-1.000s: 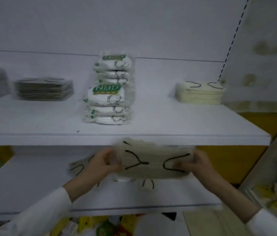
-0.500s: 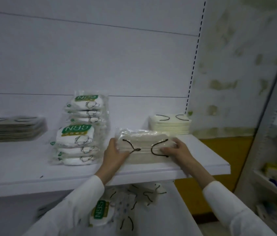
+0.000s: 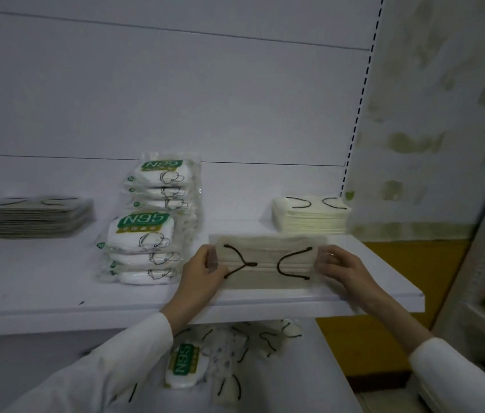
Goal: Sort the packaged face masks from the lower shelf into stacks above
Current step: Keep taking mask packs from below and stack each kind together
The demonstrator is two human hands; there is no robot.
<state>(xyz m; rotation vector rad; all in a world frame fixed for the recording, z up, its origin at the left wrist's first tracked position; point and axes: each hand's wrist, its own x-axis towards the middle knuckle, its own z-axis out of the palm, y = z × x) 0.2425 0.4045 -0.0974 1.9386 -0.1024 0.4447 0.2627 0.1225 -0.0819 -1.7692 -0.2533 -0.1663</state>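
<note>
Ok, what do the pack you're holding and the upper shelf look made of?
The pack looks like clear glossy plastic film, going by its see-through edges and faint sheen. The masks inside look like beige nonwoven fabric, with dark cord loops. The upper shelf is smooth matte white, likely painted metal or laminate; the look doesn't settle which.

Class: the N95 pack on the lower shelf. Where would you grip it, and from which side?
Probably pinch the N95 pack by its near short edge, coming from the front: it lies flat on the lower shelf, far end toward the overhanging upper shelf, with mask packs crowding its right side.
</note>
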